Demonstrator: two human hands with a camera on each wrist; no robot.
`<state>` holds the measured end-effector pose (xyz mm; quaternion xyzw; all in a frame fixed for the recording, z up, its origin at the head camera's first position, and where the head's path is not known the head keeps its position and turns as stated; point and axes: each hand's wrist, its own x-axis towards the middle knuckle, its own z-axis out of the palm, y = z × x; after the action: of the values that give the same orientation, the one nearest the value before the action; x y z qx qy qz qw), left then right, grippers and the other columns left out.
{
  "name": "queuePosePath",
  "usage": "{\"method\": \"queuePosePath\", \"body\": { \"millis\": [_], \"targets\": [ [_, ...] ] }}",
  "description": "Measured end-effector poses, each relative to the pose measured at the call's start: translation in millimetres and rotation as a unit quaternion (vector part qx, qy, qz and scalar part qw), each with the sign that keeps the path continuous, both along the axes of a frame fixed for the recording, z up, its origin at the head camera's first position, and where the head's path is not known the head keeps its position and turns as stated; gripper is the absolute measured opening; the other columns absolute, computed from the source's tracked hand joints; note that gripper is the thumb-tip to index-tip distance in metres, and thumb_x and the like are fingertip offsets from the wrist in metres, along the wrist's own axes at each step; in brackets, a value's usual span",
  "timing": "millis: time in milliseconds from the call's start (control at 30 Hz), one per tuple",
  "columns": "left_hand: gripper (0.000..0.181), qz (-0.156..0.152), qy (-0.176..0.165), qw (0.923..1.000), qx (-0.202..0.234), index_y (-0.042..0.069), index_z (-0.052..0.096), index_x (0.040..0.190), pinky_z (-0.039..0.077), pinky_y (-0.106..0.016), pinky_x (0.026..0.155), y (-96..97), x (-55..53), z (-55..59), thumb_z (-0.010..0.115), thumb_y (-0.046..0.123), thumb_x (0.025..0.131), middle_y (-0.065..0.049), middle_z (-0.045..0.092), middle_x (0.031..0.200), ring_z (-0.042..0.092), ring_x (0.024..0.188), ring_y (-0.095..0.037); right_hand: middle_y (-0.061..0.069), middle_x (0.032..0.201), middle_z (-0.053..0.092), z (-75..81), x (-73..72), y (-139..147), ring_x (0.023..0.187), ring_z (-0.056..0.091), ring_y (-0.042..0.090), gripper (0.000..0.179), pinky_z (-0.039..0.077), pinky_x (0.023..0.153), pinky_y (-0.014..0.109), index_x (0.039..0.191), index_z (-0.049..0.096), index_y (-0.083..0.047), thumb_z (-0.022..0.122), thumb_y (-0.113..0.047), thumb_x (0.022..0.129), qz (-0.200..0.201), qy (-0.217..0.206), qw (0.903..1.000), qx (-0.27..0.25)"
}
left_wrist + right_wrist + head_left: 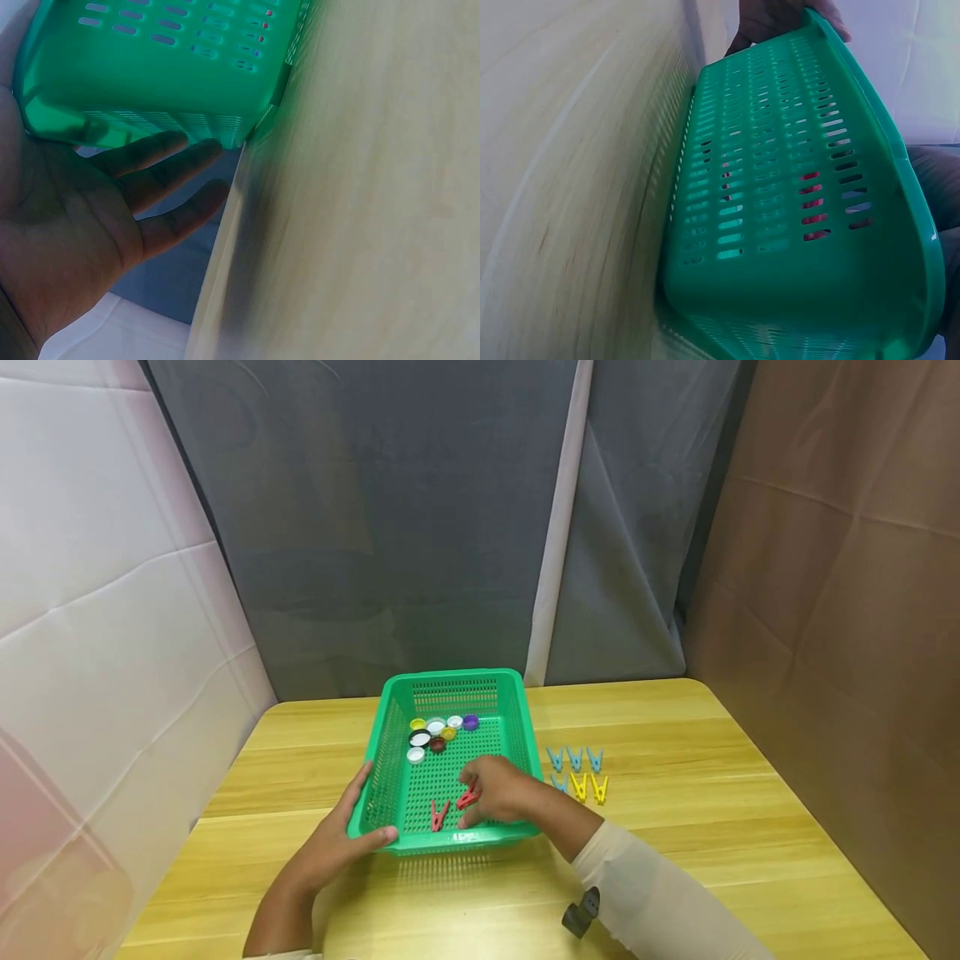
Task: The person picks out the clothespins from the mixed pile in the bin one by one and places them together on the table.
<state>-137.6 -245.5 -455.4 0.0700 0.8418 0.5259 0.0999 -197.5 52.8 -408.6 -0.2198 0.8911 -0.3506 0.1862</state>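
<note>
A green plastic basket [528, 735] stands on the wooden table. My left hand [330, 843] holds its near left corner, thumb on the front rim and fingers along the left outer side; in the left wrist view the fingers of that hand [82, 217] look fairly straight beside the wall. Inside the basket, my right hand [502, 789] pinches a red clothespin [468, 797] above the floor near the front. Another red clothespin [439, 816] lies to its left. Through the slots in the right wrist view shows a red piece [814, 204].
Several bottle caps, among them a purple cap [470, 722] and a white cap [416, 755], lie in the basket's far left part. Right of the basket, blue clothespins [574, 759] and yellow clothespins [599, 789] lie in rows on the table [675, 843]. Grey cloth [420, 527] hangs behind.
</note>
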Motion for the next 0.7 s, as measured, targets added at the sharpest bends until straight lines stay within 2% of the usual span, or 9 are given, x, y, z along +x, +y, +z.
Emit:
{"method": "queuePosePath", "body": {
  "millis": [200,400,567,700],
  "targets": [
    [0.116,0.0,-0.002,1.0,0.003,0.036,-0.003,0.177,0.031,-0.081,0.122,0.3,-0.1,0.4,0.08,0.032,0.097,-0.026,0.006,0.183,0.022,0.163,-0.061,0.018,0.129,0.07,-1.9,-1.0,1.5,0.11,0.064,0.024,0.06,0.058,0.094,0.044,0.137,0.07,0.004,0.092,-0.026,0.09,-0.008,0.027,0.9988,-0.039],
    [0.116,0.0,-0.005,1.0,0.005,0.036,-0.004,0.177,0.03,-0.081,0.122,0.8,0.5,0.8,0.08,0.032,0.097,-0.026,0.005,0.183,0.021,0.163,-0.061,0.019,0.127,0.07,-2.4,0.0,4.1,0.103,0.059,0.021,0.053,0.054,0.086,0.035,0.133,0.072,0.001,0.093,-0.018,0.089,0.005,0.052,0.9963,-0.069],
    [0.116,0.001,-0.005,1.0,0.001,0.035,-0.003,0.177,0.03,-0.081,0.122,1.0,0.1,1.4,0.08,0.033,0.096,-0.026,0.006,0.183,0.022,0.163,-0.061,0.013,0.124,0.069,0.4,1.7,5.6,0.102,0.06,0.019,0.051,0.054,0.085,0.033,0.134,0.073,-0.004,0.092,-0.018,0.089,0.02,0.072,0.994,-0.081],
    [0.116,0.0,-0.005,1.0,-0.001,0.036,-0.003,0.177,0.029,-0.081,0.122,0.8,-0.1,1.1,0.08,0.034,0.096,-0.025,0.005,0.184,0.019,0.163,-0.061,0.006,0.118,0.064,2.1,2.9,6.3,0.102,0.06,0.016,0.058,0.055,0.089,0.032,0.139,0.07,-0.002,0.092,-0.02,0.089,0.028,0.086,0.993,-0.076]
  ]
}}
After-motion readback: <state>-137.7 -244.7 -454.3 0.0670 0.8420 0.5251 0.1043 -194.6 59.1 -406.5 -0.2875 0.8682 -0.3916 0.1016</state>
